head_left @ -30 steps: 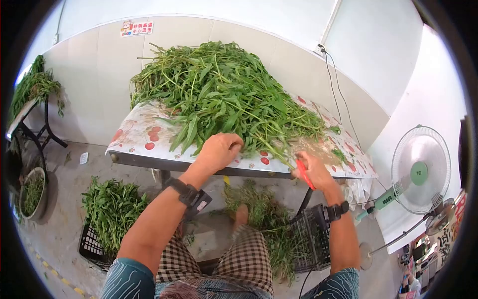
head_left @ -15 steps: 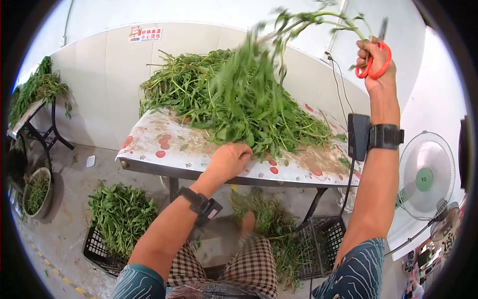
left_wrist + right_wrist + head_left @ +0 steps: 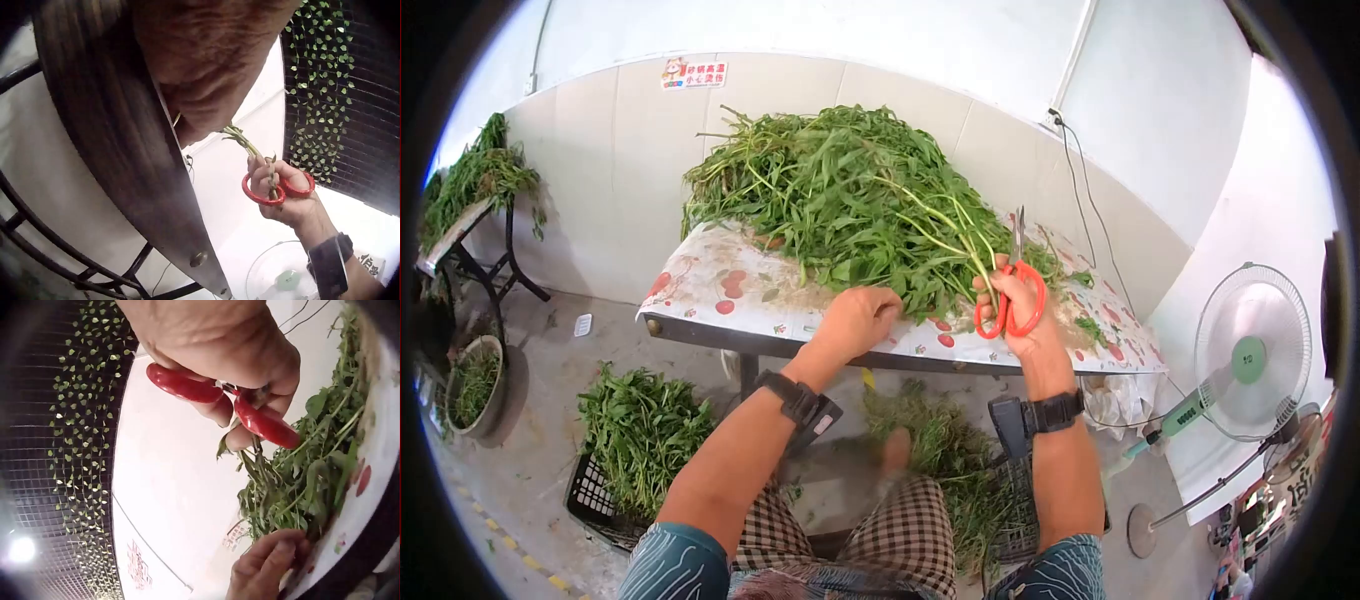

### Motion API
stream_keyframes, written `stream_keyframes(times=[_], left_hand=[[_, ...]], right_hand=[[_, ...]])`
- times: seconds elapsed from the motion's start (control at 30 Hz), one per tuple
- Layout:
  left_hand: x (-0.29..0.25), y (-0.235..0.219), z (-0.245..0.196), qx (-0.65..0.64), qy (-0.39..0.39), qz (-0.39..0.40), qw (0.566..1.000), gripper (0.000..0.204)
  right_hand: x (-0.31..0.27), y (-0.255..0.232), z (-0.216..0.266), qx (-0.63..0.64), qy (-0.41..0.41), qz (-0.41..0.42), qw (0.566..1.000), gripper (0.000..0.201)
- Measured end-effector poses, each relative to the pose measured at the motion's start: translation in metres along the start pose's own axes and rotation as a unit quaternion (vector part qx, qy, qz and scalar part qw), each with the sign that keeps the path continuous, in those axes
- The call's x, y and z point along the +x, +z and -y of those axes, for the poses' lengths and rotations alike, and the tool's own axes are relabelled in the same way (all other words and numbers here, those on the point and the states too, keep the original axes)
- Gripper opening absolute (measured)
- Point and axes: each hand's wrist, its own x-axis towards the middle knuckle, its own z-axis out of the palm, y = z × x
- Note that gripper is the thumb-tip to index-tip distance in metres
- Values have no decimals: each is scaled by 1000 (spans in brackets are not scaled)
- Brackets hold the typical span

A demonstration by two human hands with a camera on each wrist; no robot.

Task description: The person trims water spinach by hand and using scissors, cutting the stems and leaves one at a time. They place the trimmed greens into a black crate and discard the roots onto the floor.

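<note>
A large heap of leafy green stems [image 3: 830, 190] covers the back of the table. My right hand [image 3: 1018, 305] grips red-handled scissors [image 3: 1028, 318], blades up, along with the cut ends of several long stems [image 3: 945, 235] that reach left onto the heap. In the right wrist view the red handles [image 3: 265, 425] stick out of the right hand [image 3: 219, 350], stems beside them. My left hand [image 3: 858, 318] rests at the table's front edge by the leaves, its fingers curled; what lies inside them is hidden.
A patterned cloth [image 3: 720, 290] covers the table. On the floor stand a black crate of greens [image 3: 640, 430], loose stems [image 3: 945, 430] and a round tub [image 3: 478, 385]. A fan [image 3: 1250, 355] stands at right, a side table with greens [image 3: 485, 180] at far left.
My right hand swung up high with the scissors and stems, then came back down to the table's right front. The lifted stems now lie across the heap. My left hand has barely moved.
</note>
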Motion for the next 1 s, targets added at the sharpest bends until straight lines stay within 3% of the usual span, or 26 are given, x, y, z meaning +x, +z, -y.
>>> stream_keyframes(times=[0.1,0.13,0.23,0.27,0.3,0.33,0.5,0.6,0.7,0.83,0.93,1.0], left_hand=[[-2,-6,-9,-102,-40,-37,993,13],[-5,-12,-18,-151,-103,-22,983,14],[-31,-11,-38,-225,-94,-31,969,15],[-42,-14,-47,-292,-185,29,938,16],[-52,-11,-53,-326,-195,27,925,16],[-62,-8,-59,-358,-205,25,911,16],[-79,-8,-76,-482,-256,-5,838,24],[-76,-5,-87,-493,-263,-21,829,23],[-76,5,-82,-480,-255,14,839,20],[-77,12,-73,-465,-310,13,829,16],[-79,17,-75,-495,-339,-18,800,14],[-79,20,-74,-507,-332,-29,795,11]], right_hand=[[-23,0,-12,3,10,2,1000,33],[-30,1,-14,-3,1,0,1000,32],[-57,11,-20,-54,-51,-11,997,32],[-64,13,-26,-88,-79,-18,993,32],[-69,15,-31,-123,-107,-23,986,32],[-74,20,-37,-179,-100,-62,977,33],[-103,31,-68,-284,-233,-97,925,35],[-119,32,-81,-361,-286,-85,884,38],[-122,33,-93,-389,-386,-79,833,38],[-125,33,-91,-371,-360,-50,854,49],[-126,28,-89,-374,-300,-22,877,44],[-126,19,-92,-233,-250,-64,938,33]])
